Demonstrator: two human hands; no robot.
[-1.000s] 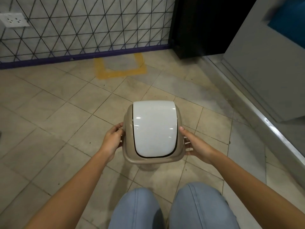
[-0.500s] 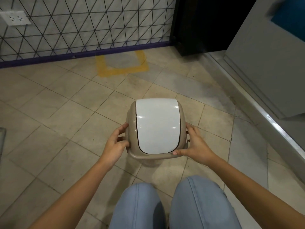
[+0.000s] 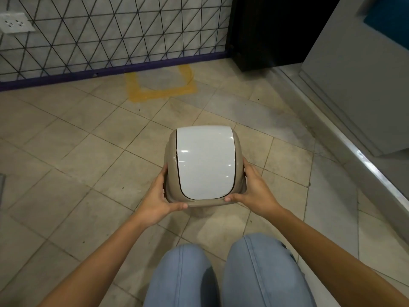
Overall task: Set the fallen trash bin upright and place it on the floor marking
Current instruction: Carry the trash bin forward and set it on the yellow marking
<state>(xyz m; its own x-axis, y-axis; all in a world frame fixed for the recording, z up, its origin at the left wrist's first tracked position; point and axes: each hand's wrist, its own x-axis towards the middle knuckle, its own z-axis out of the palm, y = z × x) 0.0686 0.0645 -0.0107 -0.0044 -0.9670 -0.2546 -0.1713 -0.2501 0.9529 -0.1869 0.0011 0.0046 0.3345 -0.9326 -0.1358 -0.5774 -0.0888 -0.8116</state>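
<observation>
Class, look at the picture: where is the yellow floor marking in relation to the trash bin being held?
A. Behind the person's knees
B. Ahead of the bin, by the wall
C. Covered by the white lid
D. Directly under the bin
B: the yellow floor marking lies against the wall's purple baseboard, beyond the trash bin gripped by the left hand and right hand.

Single head view, close, facing forward-down at floor (image 3: 66, 173).

Beige tile floor (image 3: 66, 156) w/ diagonal grout; ahead of the grip, white wall (image 3: 110, 29) w/ black triangle grid, purple baseboard (image 3: 110, 70), outlet (image 3: 15, 22) far left; grey panel (image 3: 354, 85) to right
</observation>
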